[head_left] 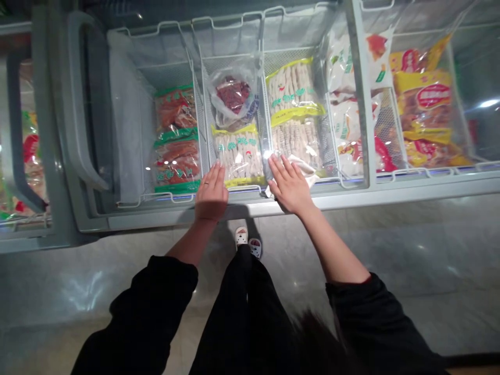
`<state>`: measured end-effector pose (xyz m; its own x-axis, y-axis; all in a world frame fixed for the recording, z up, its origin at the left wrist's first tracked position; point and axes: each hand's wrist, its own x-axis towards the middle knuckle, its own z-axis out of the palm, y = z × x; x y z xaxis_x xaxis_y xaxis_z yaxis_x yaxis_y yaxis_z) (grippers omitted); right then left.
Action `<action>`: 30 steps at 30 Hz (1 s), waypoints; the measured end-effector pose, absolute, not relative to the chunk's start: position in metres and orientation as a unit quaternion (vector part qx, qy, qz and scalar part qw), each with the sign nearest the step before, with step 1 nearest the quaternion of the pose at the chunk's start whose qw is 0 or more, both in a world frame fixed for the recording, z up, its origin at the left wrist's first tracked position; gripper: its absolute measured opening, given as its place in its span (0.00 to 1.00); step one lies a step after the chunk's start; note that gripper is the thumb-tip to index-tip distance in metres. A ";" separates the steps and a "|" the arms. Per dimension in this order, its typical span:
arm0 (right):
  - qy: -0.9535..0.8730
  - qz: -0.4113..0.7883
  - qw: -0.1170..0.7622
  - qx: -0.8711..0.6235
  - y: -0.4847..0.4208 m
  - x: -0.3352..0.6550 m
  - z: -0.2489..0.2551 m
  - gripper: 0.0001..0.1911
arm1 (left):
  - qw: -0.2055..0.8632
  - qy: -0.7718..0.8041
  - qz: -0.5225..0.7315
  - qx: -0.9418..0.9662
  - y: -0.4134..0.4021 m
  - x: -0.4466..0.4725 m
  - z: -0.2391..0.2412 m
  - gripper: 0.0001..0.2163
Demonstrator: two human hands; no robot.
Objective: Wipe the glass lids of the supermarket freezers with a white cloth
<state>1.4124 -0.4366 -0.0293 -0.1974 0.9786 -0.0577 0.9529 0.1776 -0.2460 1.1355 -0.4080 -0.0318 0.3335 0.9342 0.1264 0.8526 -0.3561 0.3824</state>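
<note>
My left hand (212, 191) lies at the front edge of the chest freezer (250, 210), fingers stretched out flat and close together, with nothing visible in it. Under my right hand (291, 186) is a crumpled white cloth or tissue (308, 167); the fingers are extended flat over it, and the palm hides most of it. Beyond my hands, seemingly under a clear glass lid, is a yellow-edged bag of pale frozen strips (239, 153). Similar yellow-edged packs (292, 94) fill the basket by my right hand. Green-edged packs of reddish meat (177, 161) are left of my left hand.
A clear plastic bag with dark red contents (233, 95) sits farther back. White bags (344, 117) and yellow bags (424, 101) are on the right. A curved grey handle (80, 104) stands at the left, beside another freezer (23, 242). Grey floor tiles (410, 250) lie below.
</note>
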 end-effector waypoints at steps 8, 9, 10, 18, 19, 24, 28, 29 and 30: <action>-0.772 0.113 0.048 -0.624 -0.404 1.354 -0.022 0.35 | 0.100 0.546 0.183 0.811 -0.410 1.138 -0.033 0.31; -0.784 0.120 0.048 -0.608 -0.410 1.352 -0.020 0.35 | 0.099 0.545 0.186 0.812 -0.410 1.138 -0.033 0.30; -0.794 0.126 0.047 -0.593 -0.418 1.353 -0.019 0.35 | 0.101 0.544 0.190 0.811 -0.410 1.138 -0.033 0.30; -0.747 0.094 0.085 -0.653 -0.430 1.391 -0.035 0.37 | 0.120 0.539 0.212 0.806 -0.411 1.138 -0.029 0.33; -0.739 0.087 0.097 -0.661 -0.421 1.389 -0.038 0.37 | 0.119 0.543 0.211 0.804 -0.411 1.138 -0.029 0.33; -0.766 0.092 0.098 -0.628 -0.388 1.359 -0.034 0.36 | 0.114 0.558 0.201 0.797 -0.411 1.139 -0.028 0.32; -0.804 0.113 0.045 -0.582 -0.411 1.359 -0.023 0.34 | 0.106 0.556 0.197 0.801 -0.412 1.139 -0.030 0.32; -0.807 0.116 0.039 -0.577 -0.418 1.366 -0.022 0.34 | 0.104 0.552 0.197 0.804 -0.411 1.138 -0.031 0.31; -0.807 0.116 0.038 -0.578 -0.423 1.374 -0.023 0.34 | 0.102 0.545 0.196 0.809 -0.411 1.137 -0.031 0.31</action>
